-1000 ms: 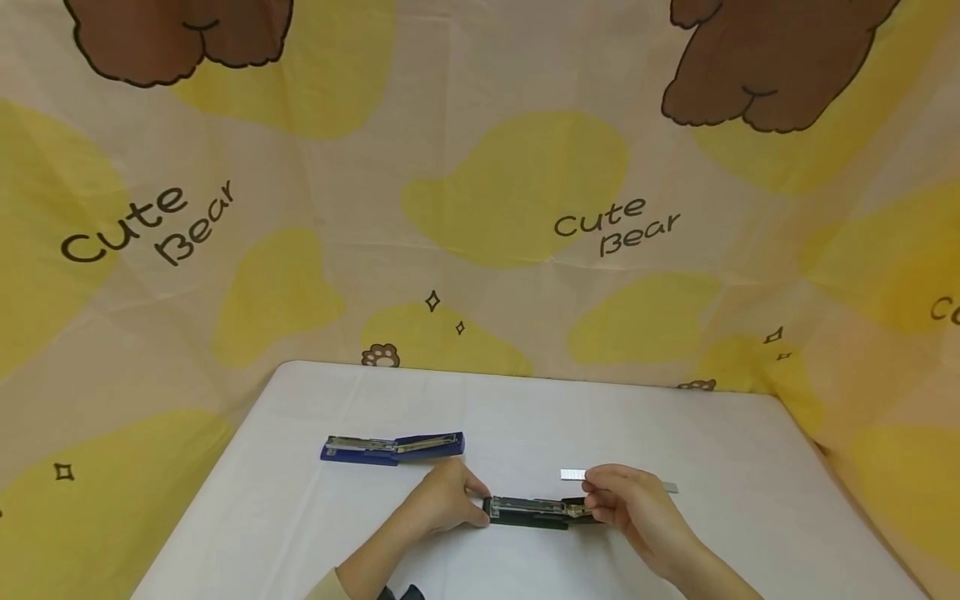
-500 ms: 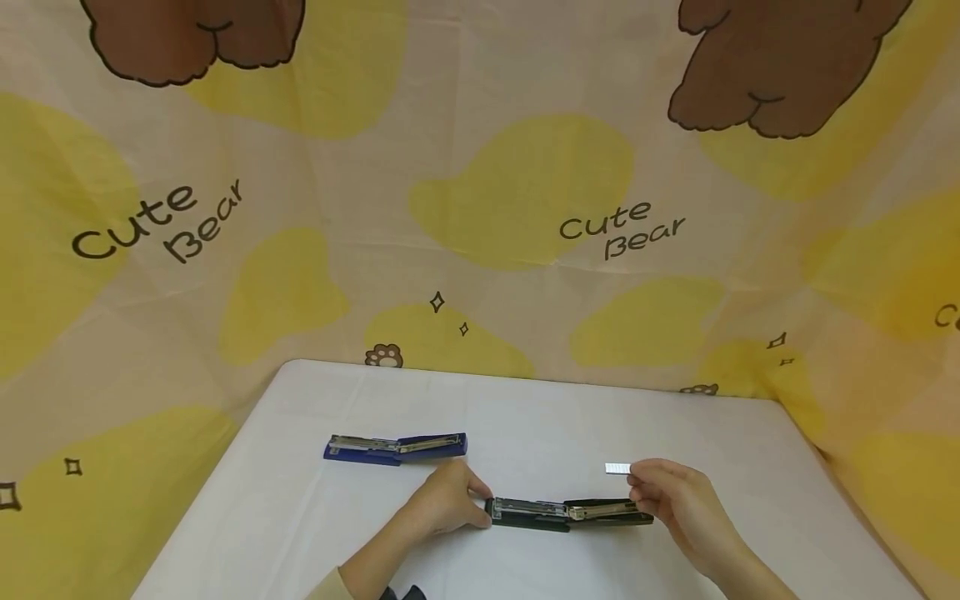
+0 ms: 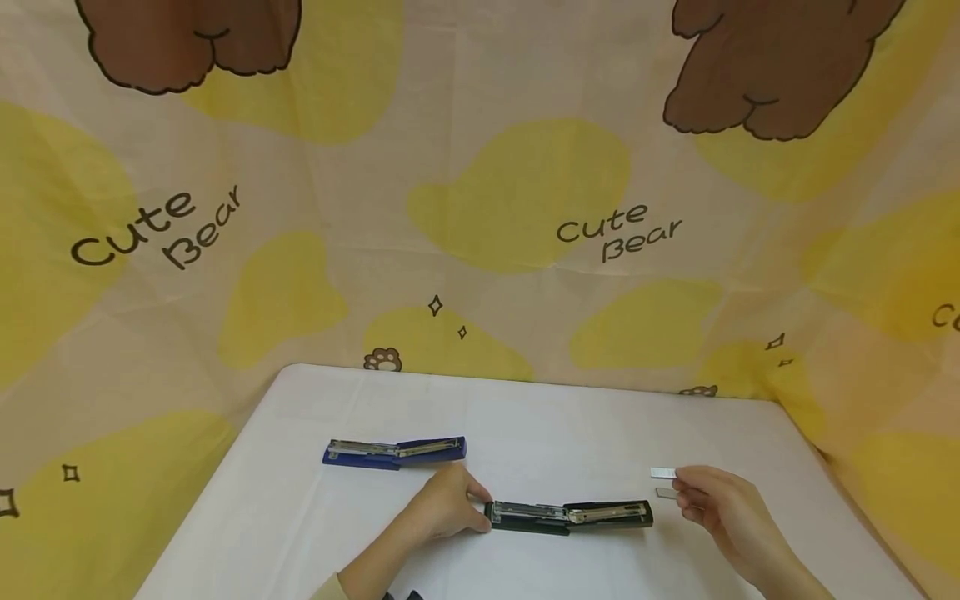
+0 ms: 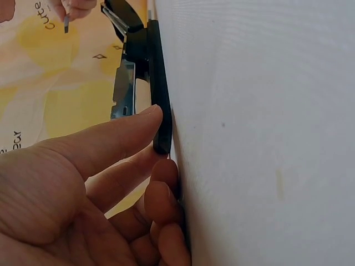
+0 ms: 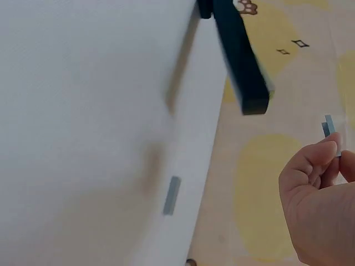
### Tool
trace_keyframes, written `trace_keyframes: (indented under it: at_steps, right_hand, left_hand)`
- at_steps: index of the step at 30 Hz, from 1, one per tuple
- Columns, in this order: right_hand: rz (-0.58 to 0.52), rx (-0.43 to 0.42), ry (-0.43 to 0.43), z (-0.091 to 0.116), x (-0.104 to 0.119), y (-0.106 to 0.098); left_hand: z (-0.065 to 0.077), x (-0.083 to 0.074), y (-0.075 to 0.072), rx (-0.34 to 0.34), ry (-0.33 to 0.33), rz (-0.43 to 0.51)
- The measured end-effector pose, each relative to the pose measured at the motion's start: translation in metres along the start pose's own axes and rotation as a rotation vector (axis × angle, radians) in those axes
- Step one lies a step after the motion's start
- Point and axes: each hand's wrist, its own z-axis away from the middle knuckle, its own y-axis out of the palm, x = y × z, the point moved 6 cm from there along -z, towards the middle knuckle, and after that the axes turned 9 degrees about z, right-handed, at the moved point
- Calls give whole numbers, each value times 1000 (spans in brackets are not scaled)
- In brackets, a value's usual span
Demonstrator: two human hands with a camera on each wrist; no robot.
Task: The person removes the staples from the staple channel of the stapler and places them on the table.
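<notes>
A black stapler (image 3: 567,517) lies opened out on the table, its metal magazine showing. My left hand (image 3: 447,502) pinches its left end; in the left wrist view the thumb presses one side of the base (image 4: 161,83). To the right of the stapler, my right hand (image 3: 723,510) holds a small strip of staples (image 3: 663,473) between thumb and fingertips, raised over the table. Another staple strip (image 5: 172,195) lies flat on the table below that hand, partly hidden by the fingers in the head view.
A blue stapler (image 3: 393,451), also opened out, lies farther back on the left. The white table (image 3: 570,425) backs onto a hanging cloth (image 3: 517,192) with bear prints. Small dark objects (image 3: 408,595) show at the bottom edge by the left forearm.
My right hand has moved right with the staple strip, from over the black stapler's right arm to beyond its end. My left hand has stayed at the stapler's left end.
</notes>
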Motion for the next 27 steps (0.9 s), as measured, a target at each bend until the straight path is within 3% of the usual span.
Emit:
trace_keyframes:
  at_steps: [9,19,27]
  right_hand:
    - [134,-22,187,-4,-28,-19]
    - [317,-35,295,-10,-55,-27]
    - [402,-14,310,-12,-63,-27]
  left_hand:
    - [-1,3,2,-3,-3,9]
    - [-1,2,2,-3,-5,6]
    - [-2,3,1,2,-6,1]
